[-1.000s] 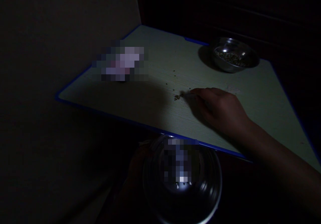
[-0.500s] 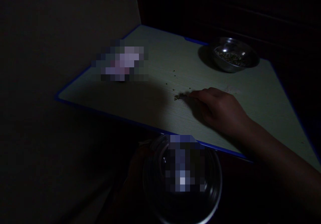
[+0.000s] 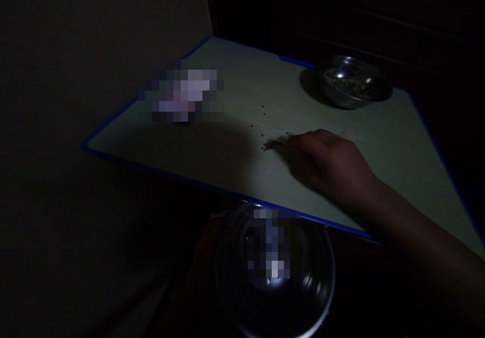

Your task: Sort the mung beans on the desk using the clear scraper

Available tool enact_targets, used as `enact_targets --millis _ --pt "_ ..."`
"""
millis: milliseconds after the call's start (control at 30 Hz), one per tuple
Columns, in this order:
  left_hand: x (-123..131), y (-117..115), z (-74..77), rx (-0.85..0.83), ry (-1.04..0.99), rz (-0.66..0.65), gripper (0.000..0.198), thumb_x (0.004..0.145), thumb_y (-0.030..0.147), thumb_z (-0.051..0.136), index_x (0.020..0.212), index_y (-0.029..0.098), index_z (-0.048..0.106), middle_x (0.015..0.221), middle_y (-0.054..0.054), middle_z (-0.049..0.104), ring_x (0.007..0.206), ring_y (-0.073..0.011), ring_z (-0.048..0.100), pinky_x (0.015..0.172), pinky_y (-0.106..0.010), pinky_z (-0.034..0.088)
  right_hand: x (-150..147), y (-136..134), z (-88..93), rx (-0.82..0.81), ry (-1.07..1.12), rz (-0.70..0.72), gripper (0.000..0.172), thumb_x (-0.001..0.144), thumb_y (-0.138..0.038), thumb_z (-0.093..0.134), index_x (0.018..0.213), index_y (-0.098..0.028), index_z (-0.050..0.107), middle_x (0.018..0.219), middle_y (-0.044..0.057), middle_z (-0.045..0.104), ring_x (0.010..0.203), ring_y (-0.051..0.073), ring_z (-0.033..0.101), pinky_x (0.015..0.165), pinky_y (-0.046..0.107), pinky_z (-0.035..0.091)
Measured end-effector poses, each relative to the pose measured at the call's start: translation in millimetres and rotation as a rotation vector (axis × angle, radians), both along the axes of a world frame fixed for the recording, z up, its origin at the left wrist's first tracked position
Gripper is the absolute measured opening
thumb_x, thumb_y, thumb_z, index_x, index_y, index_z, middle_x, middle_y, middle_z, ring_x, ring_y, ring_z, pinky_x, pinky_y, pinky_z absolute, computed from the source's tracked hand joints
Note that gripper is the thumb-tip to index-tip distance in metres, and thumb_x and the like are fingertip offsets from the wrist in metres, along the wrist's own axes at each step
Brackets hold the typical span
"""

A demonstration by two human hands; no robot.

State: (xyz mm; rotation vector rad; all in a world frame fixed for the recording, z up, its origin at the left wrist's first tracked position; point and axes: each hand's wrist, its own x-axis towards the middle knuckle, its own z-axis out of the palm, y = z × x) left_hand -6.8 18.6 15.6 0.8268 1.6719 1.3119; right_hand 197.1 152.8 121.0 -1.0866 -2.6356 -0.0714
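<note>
My right hand [image 3: 331, 158] rests low over the table, fingers pressed together with their tips against a small heap of dark greenish grains [image 3: 270, 145]. Whether any grain is pinched between the fingertips is hidden. Several single grains [image 3: 264, 113] lie scattered beyond the heap. Below the table's near edge, a shiny metal bowl [image 3: 329, 287] is held by its left side in my left hand [image 3: 212, 234], which is closed around the rim and mostly lost in shadow. Part of the bowl's inside is blurred out.
The pale table [image 3: 212, 161] has a blue edge. Towards its far right stands another metal bowl [image 3: 346, 103] with similar grains inside. A blurred pale object [image 3: 189, 93] lies at the left. A wall [image 3: 113, 35] borders the table on the left; the surroundings are very dark.
The grains at my right fingertips have shifted slightly and look more gathered together. Both hands and the held bowl stay nearly in place.
</note>
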Motion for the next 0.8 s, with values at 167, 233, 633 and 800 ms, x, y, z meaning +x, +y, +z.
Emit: enact_targets --millis 167,233,633,800 --pt "26.8 21.8 -3.9 -0.064 0.057 0.053 0.031 0.083 0.039 0.052 0.096 0.011 0.059 0.093 -0.006 0.060 0.080 -0.0155 0.058 0.070 -0.033 0.050 0.2 -0.2 0.1 0.012 -0.026 -0.041 0.029 0.083 -0.015 0.046 0.109 -0.014 0.058 0.095 0.010 0.065 0.084 0.021 0.058 0.069 0.030 0.044" --pt "40.7 35.5 -7.5 -0.078 0.075 0.072 0.033 0.083 0.042 0.052 0.083 0.011 0.061 0.084 -0.005 0.063 0.076 -0.0144 0.060 0.067 -0.031 0.050 -0.4 -0.1 -1.5 0.009 -0.022 -0.029 0.029 0.084 -0.015 0.045 0.110 -0.014 0.057 0.096 0.010 0.065 0.085 0.021 0.058 0.070 0.029 0.043" --pt "7.2 -1.5 1.1 -0.014 0.020 -0.015 0.029 0.084 0.038 0.050 0.097 0.013 0.059 0.094 -0.006 0.059 0.079 -0.0147 0.057 0.069 -0.031 0.050 -0.3 2.0 -4.2 -0.015 -0.001 0.022 0.030 0.083 -0.014 0.046 0.111 -0.014 0.057 0.098 0.011 0.065 0.089 0.021 0.058 0.071 0.029 0.043" --pt "6.5 -10.8 4.6 0.013 -0.038 -0.080 0.032 0.085 0.041 0.048 0.092 0.012 0.060 0.086 -0.005 0.060 0.074 -0.0133 0.058 0.066 -0.029 0.050 0.5 1.3 -2.7 -0.003 0.006 0.016 0.029 0.083 -0.015 0.046 0.110 -0.015 0.058 0.097 0.011 0.066 0.086 0.021 0.058 0.071 0.030 0.043"
